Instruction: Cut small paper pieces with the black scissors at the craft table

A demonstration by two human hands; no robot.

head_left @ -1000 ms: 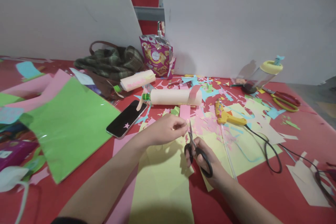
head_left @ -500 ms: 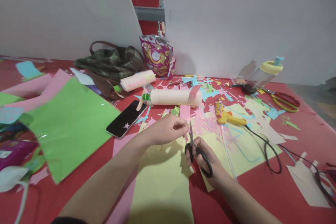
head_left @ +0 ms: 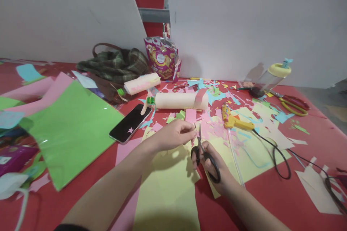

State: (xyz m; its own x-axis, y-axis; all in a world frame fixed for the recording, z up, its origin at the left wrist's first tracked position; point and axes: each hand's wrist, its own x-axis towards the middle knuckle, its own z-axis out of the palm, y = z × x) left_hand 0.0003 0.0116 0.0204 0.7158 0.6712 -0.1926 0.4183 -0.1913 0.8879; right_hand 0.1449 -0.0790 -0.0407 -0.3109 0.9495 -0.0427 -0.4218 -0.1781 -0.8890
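Observation:
My left hand (head_left: 180,133) pinches a small pink paper piece (head_left: 195,134) between thumb and fingertips. Black-handled scissors (head_left: 200,148) are in my right hand (head_left: 213,166), their blades parted and pointing up beside the pink piece. Beneath both hands lies a pale yellow sheet (head_left: 168,191). A cream paper-wrapped tube (head_left: 176,100) with a green cap and a pink strip lies just beyond my left hand. To the left, a black phone (head_left: 130,124) has a small pink star on its screen.
A yellow glue gun (head_left: 238,122) with a black cord lies right of my hands. Large green paper (head_left: 73,133) is at left. Behind are a second tube (head_left: 142,83), a plaid bag (head_left: 116,63), a snack pouch (head_left: 162,57), pliers (head_left: 294,104) and scattered paper scraps.
The scissor blades have opened wider beside the pink piece. Both hands stay in nearly the same place.

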